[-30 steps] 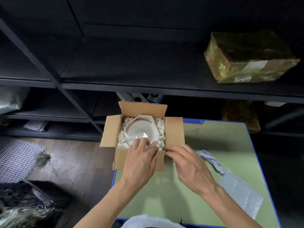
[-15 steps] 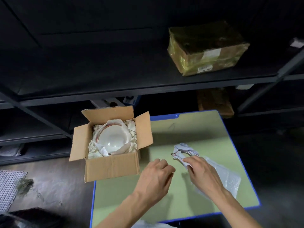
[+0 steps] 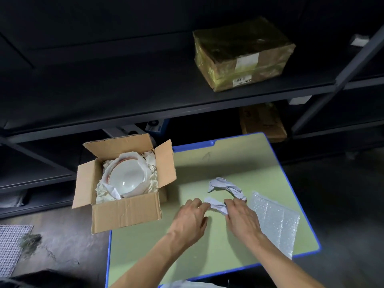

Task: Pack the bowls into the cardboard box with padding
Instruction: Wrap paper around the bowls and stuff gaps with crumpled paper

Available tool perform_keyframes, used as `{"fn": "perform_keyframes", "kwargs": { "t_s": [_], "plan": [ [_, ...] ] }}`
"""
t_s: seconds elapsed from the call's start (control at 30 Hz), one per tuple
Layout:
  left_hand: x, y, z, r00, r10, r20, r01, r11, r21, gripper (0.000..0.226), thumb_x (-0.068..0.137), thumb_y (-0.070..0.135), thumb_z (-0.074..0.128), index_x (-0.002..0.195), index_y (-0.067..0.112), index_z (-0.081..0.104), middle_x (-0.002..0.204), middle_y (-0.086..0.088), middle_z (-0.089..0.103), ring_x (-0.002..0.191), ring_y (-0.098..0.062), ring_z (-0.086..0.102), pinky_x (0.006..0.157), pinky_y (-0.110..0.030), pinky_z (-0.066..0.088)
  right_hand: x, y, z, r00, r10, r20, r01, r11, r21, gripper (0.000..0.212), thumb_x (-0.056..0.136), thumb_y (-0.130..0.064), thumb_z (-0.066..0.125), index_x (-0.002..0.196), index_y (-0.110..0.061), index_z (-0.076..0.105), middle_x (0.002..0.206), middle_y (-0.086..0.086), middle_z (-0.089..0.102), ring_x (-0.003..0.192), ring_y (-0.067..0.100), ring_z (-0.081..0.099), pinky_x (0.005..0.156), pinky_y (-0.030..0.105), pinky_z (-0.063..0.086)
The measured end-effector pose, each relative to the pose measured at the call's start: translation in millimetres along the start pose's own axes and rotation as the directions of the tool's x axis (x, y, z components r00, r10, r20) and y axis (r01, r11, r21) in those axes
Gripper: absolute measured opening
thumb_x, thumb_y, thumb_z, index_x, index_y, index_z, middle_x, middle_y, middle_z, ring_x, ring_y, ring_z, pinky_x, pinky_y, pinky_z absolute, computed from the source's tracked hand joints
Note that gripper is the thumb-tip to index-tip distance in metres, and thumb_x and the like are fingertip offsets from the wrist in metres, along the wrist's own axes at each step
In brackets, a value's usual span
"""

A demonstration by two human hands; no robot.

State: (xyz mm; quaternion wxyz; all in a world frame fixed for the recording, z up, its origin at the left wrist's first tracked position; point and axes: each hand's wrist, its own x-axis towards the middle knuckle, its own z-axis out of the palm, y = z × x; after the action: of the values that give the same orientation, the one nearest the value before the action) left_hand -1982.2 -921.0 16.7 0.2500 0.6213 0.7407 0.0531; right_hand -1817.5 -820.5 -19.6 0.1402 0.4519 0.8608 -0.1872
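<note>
An open cardboard box (image 3: 126,213) stands at the left end of the green table (image 3: 228,163), overhanging its left edge. Inside it a white bowl (image 3: 126,178) with a reddish rim lies among crumpled white paper padding (image 3: 150,175). A crumpled sheet of grey-white paper (image 3: 225,187) lies on the table right of the box. My right hand (image 3: 242,218) pinches the near end of that paper. My left hand (image 3: 191,218) touches the same end with its fingertips, fingers curled.
A sheet of bubble wrap (image 3: 274,221) lies on the table's right side. Dark metal shelving rises behind, with a parcel wrapped in yellow film (image 3: 243,53) on it and a brown box (image 3: 262,121) below. Left of the table is bare floor with a white mesh mat (image 3: 10,246).
Both hands left the box and moved right to the crumpled paper on the table. The view swung right, so the box now sits further left.
</note>
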Motion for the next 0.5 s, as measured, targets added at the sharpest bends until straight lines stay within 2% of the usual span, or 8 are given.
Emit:
{"fn": "perform_keyframes", "kwargs": {
  "t_s": [0.07, 0.1, 0.2, 0.27, 0.33, 0.4, 0.5],
  "plan": [
    [-4.7, -2.6, 1.0, 0.999, -0.031, -0.037, 0.029, 0.999, -0.045, 0.042, 0.097, 0.027, 0.047, 0.139, 0.026, 0.045, 0.127, 0.000, 0.049, 0.113, -0.024, 0.050, 0.091, -0.034, 0.045, -3.0, 1.8, 2.6, 0.998, -0.033, -0.044, 0.035, 0.998, 0.057, 0.036, 0.090, -0.015, 0.057, 0.126, -0.017, 0.059, 0.115, 0.004, 0.059, 0.114, 0.028, 0.057, 0.073, 0.039, 0.052],
    [-6.9, -3.5, 0.4, 0.997, -0.043, -0.058, 0.039, 0.997, -0.067, 0.042, 0.097, 0.027, 0.047, 0.138, 0.027, 0.044, 0.128, 0.001, 0.046, 0.113, -0.022, 0.049, 0.089, -0.033, 0.046, -5.4, 2.3, 0.2, 0.997, -0.051, -0.053, 0.054, 0.996, 0.071, 0.037, 0.089, -0.014, 0.057, 0.126, -0.018, 0.059, 0.115, 0.003, 0.059, 0.115, 0.027, 0.056, 0.074, 0.038, 0.053],
    [-9.6, -4.2, -4.1, 0.991, -0.054, -0.121, 0.039, 0.992, -0.118, 0.036, 0.097, 0.032, 0.047, 0.133, 0.030, 0.043, 0.127, 0.003, 0.042, 0.112, -0.019, 0.048, 0.083, -0.032, 0.047, -12.8, 2.9, -17.7, 0.991, -0.110, -0.073, 0.117, 0.989, 0.090, 0.042, 0.094, -0.021, 0.050, 0.135, -0.026, 0.052, 0.125, -0.005, 0.055, 0.123, 0.018, 0.049, 0.089, 0.032, 0.048],
    [-9.2, -2.9, -9.8, 0.989, -0.039, -0.143, 0.021, 0.992, -0.124, 0.040, 0.099, 0.037, 0.046, 0.138, 0.029, 0.041, 0.127, 0.003, 0.046, 0.112, -0.019, 0.048, 0.085, -0.033, 0.048, -17.5, 2.4, -34.5, 0.983, -0.155, -0.099, 0.168, 0.977, 0.133, 0.042, 0.095, -0.024, 0.050, 0.136, -0.030, 0.051, 0.126, -0.010, 0.054, 0.123, 0.013, 0.049, 0.092, 0.028, 0.044],
    [-9.9, 0.4, -17.8, 0.984, -0.010, -0.176, -0.010, 0.994, -0.111, 0.038, 0.102, 0.039, 0.043, 0.138, 0.028, 0.043, 0.115, 0.002, 0.054, 0.105, -0.022, 0.052, 0.083, -0.036, 0.047, -22.1, -0.6, -52.1, 0.972, -0.209, -0.109, 0.226, 0.959, 0.174, 0.041, 0.094, -0.023, 0.052, 0.135, -0.031, 0.052, 0.125, -0.014, 0.054, 0.120, 0.010, 0.050, 0.090, 0.026, 0.043],
    [-13.5, 3.5, -28.2, 0.974, -0.001, -0.228, -0.028, 0.992, -0.124, 0.030, 0.103, 0.039, 0.039, 0.129, 0.027, 0.049, 0.100, 0.002, 0.054, 0.095, -0.025, 0.055, 0.075, -0.040, 0.047, -25.0, -4.9, -67.7, 0.961, -0.250, -0.115, 0.270, 0.937, 0.220, 0.042, 0.093, -0.023, 0.054, 0.134, -0.033, 0.053, 0.125, -0.017, 0.053, 0.116, 0.008, 0.051, 0.087, 0.026, 0.044],
    [-25.7, 4.6, -48.8, 0.940, 0.001, -0.341, -0.067, 0.981, -0.183, 0.025, 0.103, 0.038, 0.038, 0.120, 0.027, 0.054, 0.093, 0.004, 0.052, 0.085, -0.022, 0.054, 0.069, -0.040, 0.049, -26.5, -16.7, -88.1, 0.942, -0.304, -0.145, 0.334, 0.895, 0.296, 0.043, 0.091, -0.025, 0.058, 0.132, -0.037, 0.055, 0.127, -0.022, 0.054, 0.113, 0.004, 0.054, 0.088, 0.028, 0.047]
  ]
}}
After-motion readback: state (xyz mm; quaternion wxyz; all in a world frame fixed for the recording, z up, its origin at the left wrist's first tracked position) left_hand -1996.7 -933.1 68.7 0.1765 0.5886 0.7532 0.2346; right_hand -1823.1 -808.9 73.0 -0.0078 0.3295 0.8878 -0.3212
